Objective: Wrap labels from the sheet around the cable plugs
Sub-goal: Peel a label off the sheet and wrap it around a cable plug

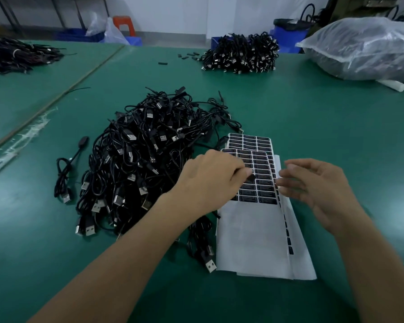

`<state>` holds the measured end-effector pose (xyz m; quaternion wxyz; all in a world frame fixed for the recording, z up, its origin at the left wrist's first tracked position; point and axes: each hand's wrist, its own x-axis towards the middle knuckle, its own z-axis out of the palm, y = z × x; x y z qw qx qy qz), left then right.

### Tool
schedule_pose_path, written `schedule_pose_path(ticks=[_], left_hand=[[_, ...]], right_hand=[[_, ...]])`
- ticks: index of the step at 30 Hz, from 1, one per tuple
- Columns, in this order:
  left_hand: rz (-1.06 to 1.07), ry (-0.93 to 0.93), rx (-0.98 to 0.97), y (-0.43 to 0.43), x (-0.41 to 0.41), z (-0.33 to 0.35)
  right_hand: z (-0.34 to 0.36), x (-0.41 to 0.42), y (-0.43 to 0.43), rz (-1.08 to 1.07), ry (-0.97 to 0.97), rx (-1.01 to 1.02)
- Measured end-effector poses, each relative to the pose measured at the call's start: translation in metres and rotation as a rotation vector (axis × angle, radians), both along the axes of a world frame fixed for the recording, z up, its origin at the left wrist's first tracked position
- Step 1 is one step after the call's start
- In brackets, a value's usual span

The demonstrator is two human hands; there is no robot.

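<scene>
At the upper left of the frame a heap of dark cables (pixel 14 53) lies well apart from you, outside the working area. Lower down on the left, a single cable (pixel 67 169) sits just beside the main pile of cables (pixel 145 155). That pile fills the middle left of the table (pixel 336 117), close to your left arm, so you can draw a plug without leaning. Your left hand (pixel 210 180) reaches past the pile's near edge onto the label sheet (pixel 254 229). Its thumb and forefinger pinch what looks like one small black label (pixel 252 177), probably by an edge to keep the glue clean. The sheet lies flat at centre right, touching the pile. Its lower part is bare backing, so I judge that many labels are already used. I see no cable in either hand, so the wrapping itself is not yet begun. Your right hand (pixel 313 185) hovers over the sheet's right edge, blurred, with fingers loosely spread and holding nothing, likely ready to steady the paper. At the upper right a tidy bundle of cables (pixel 240 53) and a clear plastic bag (pixel 364 47) stand well apart.
</scene>
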<state>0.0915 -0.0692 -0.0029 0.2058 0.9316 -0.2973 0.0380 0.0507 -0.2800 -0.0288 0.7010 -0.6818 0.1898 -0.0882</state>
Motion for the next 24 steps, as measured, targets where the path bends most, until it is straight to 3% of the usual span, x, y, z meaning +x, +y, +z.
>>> schedule_pose_path(ticks=[4,9,12,14,17,20,22,24], left_hand=[[0.026,0.108,-0.423,-0.001,-0.003,-0.014],[-0.025,0.186,-0.267,-0.013,-0.016,-0.026],[-0.035,0.244,-0.289,-0.018,-0.011,-0.025],[-0.048,0.151,-0.346,-0.019,-0.009,-0.021],[-0.023,-0.257,-0.442,-0.015,-0.006,-0.004],[0.013,-0.632,-0.379,-0.006,0.000,0.021],[0.057,-0.664,-0.262,-0.003,0.002,0.025],[0.082,-0.483,-0.012,-0.003,0.001,0.018]], right_hand=[[0.005,-0.004,-0.007,0.002,0.095,0.107],[0.014,-0.008,-0.008,0.012,0.161,0.207],[0.015,-0.009,-0.008,0.020,0.186,0.214],[0.014,-0.008,-0.008,0.001,0.175,0.190],[0.008,-0.006,-0.004,0.015,0.149,-0.015],[0.002,-0.007,0.001,0.103,0.191,-0.341],[0.001,-0.008,0.007,0.158,0.229,-0.487],[0.000,-0.009,0.015,0.182,0.253,-0.618]])
